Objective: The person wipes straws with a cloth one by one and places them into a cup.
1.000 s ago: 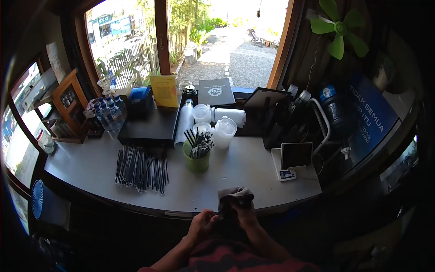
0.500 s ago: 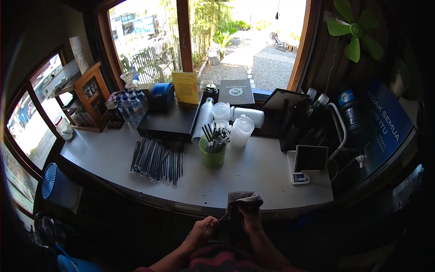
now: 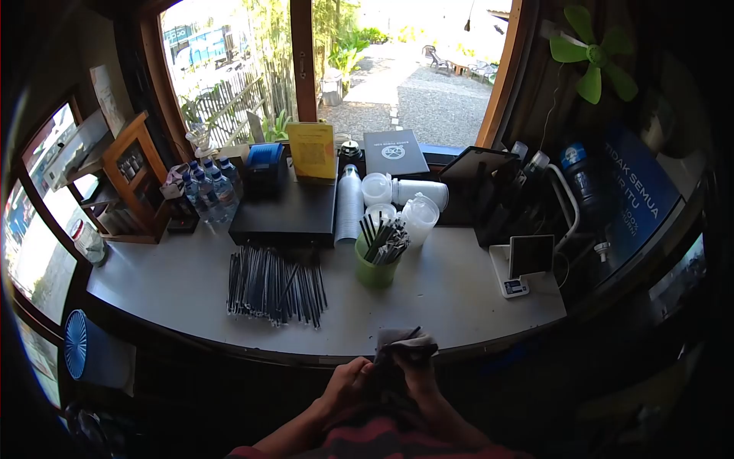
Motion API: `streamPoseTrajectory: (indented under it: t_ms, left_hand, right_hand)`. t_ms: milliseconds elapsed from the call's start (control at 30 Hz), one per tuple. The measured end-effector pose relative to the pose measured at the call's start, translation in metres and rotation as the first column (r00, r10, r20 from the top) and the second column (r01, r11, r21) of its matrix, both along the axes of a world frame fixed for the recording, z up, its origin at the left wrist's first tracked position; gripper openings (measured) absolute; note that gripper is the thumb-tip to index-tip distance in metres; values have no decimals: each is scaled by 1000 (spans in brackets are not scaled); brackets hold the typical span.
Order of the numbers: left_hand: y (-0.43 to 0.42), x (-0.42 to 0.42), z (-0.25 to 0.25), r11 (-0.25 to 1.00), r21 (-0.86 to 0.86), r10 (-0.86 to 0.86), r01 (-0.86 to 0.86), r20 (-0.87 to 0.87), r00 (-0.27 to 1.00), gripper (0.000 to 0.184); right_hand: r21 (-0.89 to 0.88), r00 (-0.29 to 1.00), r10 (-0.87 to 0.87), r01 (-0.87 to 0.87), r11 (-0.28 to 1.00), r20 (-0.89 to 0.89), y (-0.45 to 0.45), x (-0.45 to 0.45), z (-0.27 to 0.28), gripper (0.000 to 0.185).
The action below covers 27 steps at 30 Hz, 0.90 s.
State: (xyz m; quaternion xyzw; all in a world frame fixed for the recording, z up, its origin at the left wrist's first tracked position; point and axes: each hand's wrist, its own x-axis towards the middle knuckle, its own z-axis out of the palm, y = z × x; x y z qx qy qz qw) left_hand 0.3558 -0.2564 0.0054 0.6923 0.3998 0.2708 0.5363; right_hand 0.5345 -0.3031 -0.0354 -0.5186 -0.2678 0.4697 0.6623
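Just in front of the counter's near edge, my right hand (image 3: 417, 375) is closed around a folded grey cloth (image 3: 391, 336). A thin dark stick, apparently a black straw (image 3: 415, 332), pokes out above the cloth. My left hand (image 3: 350, 380) is closed beside the cloth, its fingers pinched at the lower end of the straw; the part inside the cloth is hidden. Beyond my hands stands a green cup (image 3: 376, 274) filled with black straws (image 3: 384, 239). To its left, a spread of thin black straws in clear wrap (image 3: 275, 287) lies on the counter (image 3: 428, 314).
Behind the green cup are stacked clear cups (image 3: 350, 206) and a lidded plastic pitcher (image 3: 420, 219). A black box (image 3: 283, 214), water bottles (image 3: 222, 187) and a wooden cabinet (image 3: 136, 172) fill the left. A tablet stand (image 3: 531, 256) sits right.
The straw's tip now shows above the cloth; before, its length showed between my hands. My left hand has moved slightly right, closer to the cloth. The view has shifted a little.
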Motion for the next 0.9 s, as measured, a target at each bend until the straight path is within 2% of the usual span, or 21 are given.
streamPoseTrajectory:
  t_ms: [33,100,133,167,233,300,333,367,433,500,533,633,700,767,800,833,900]
  left_hand:
    - [10,-15,-1,1000,20,-14,14,14,1000,32]
    - [18,-26,-2,998,53,-31,29,40,999,34]
    - [21,-33,5,996,-2,-86,86,34,996,34]
    - [25,-37,7,992,-28,-124,125,30,992,34]
    - [34,-46,9,974,-77,-214,215,15,977,35]
    - [42,-50,4,969,-59,-240,240,-1,971,33]
    - [45,-48,1,967,-51,-249,249,-3,968,32]
    - [48,-45,-5,967,-58,-246,247,31,969,30]
    - [51,-37,-17,972,-67,-219,227,99,971,27]
    - [49,-22,-12,981,-116,-129,155,207,970,27]
    - [49,-17,-11,983,-142,-78,117,257,963,27]
    - [59,-15,-12,981,78,-185,179,80,979,27]
    - [65,-12,-6,978,19,-210,209,45,977,27]
    - [68,-2,-5,976,11,-219,219,28,975,25]
    - [72,4,-7,977,40,-212,211,25,977,25]
    - [75,11,-7,977,69,-202,200,24,979,24]
    - [80,31,-2,988,49,-150,143,179,972,20]
  right_hand:
    - [-6,974,186,-187,982,131,7,-28,40,32]
    - [16,996,90,-90,996,26,20,-27,31,36]
    - [16,993,-47,49,999,-113,26,-27,30,38]
    - [-7,950,-184,188,982,-251,30,-28,27,40]
    - [20,867,-254,291,957,-429,36,-26,31,46]
    - [79,880,-287,339,937,-378,37,-28,33,44]
    - [108,955,-292,297,949,-56,33,-30,31,42]
    - [114,925,-266,243,963,272,27,-34,28,40]
    - [55,926,-186,178,983,329,25,-42,28,31]
    - [-21,979,-82,88,996,186,27,-60,34,32]
    - [0,975,-33,33,999,218,30,-64,41,35]
    - [0,992,-119,119,993,30,41,-43,25,37]
    - [-5,965,-198,200,980,-171,55,-17,13,31]
    - [129,983,-159,170,977,-96,69,1,38,23]
    - [160,980,-196,186,969,46,74,4,46,21]
    - [139,979,-157,139,980,132,76,7,45,20]
    - [81,952,-65,42,996,299,77,10,41,19]
